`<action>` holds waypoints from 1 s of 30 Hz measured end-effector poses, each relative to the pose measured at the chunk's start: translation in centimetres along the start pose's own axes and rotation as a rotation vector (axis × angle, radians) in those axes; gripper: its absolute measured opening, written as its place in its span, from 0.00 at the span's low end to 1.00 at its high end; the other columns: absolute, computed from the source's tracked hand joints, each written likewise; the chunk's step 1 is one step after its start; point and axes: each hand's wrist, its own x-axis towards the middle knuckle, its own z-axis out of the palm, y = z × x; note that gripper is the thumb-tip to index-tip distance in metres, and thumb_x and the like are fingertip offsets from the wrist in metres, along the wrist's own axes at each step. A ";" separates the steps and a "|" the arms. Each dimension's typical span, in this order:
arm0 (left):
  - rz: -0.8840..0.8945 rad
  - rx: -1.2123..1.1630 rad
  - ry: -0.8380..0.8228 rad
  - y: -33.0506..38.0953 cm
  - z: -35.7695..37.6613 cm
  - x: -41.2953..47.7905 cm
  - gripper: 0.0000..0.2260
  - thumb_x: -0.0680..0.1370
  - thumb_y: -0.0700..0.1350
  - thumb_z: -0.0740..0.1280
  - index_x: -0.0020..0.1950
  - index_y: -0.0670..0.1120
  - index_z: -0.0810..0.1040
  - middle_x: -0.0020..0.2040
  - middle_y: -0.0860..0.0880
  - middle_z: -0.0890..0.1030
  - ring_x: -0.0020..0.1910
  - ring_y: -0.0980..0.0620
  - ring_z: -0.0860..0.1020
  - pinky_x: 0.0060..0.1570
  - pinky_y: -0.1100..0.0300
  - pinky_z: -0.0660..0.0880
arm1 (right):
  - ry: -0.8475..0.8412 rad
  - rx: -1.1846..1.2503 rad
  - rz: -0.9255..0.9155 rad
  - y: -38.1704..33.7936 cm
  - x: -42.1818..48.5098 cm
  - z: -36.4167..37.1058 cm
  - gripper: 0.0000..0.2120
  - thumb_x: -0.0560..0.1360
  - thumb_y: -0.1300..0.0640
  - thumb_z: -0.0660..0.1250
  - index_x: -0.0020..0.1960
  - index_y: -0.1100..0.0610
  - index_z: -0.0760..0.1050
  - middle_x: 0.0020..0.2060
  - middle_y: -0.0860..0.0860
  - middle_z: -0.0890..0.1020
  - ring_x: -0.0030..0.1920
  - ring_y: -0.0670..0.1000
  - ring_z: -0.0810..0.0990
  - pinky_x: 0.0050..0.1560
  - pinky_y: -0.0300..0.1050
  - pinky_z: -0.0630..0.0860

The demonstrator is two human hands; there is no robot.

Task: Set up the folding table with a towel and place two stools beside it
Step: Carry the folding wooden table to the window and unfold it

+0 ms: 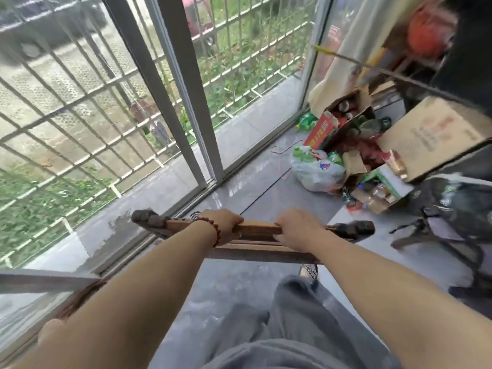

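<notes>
I hold the folded wooden table (259, 230) edge-on in front of me, above the grey tiled floor. Its brown wooden bar runs left to right, with dark rubber-capped leg ends (149, 221) sticking out on both sides. My left hand (223, 225), with a bead bracelet on the wrist, grips the bar left of centre. My right hand (298, 226) grips it right of centre, fingers curled over the top edge. No towel or stool is recognisable in view.
A sliding glass door (186, 102) with a metal grille stands ahead and to the left. A pile of cardboard boxes (431, 137), bottles and a plastic bag (316, 171) fills the right corner. A dark bag (458, 209) lies on the floor at right.
</notes>
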 end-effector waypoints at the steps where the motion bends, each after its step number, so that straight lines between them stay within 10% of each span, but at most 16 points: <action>1: 0.030 0.027 -0.008 0.7 -0.2 0.4 0.09 0.79 0.53 0.58 0.55 0.52 0.72 0.53 0.48 0.77 0.53 0.45 0.76 0.44 0.56 0.71 | 0.007 0.017 0.027 0.3 -0.9 0.3 0.12 0.76 0.47 0.61 0.50 0.54 0.77 0.52 0.55 0.79 0.52 0.58 0.77 0.50 0.48 0.73; 17: 0.286 0.222 -0.051 15.2 1.0 4.6 0.09 0.79 0.51 0.59 0.55 0.51 0.74 0.55 0.47 0.78 0.55 0.44 0.77 0.44 0.57 0.69 | 0.026 0.149 0.332 9.0 -12.5 6.4 0.12 0.75 0.49 0.58 0.51 0.52 0.77 0.50 0.55 0.80 0.50 0.58 0.78 0.42 0.44 0.67; 30: 0.143 0.162 -0.074 30.4 3.3 6.1 0.08 0.79 0.49 0.58 0.53 0.49 0.74 0.55 0.46 0.78 0.54 0.43 0.77 0.45 0.56 0.70 | -0.007 0.177 0.201 21.5 -20.7 10.1 0.09 0.76 0.52 0.59 0.50 0.52 0.76 0.50 0.55 0.80 0.50 0.59 0.78 0.43 0.44 0.68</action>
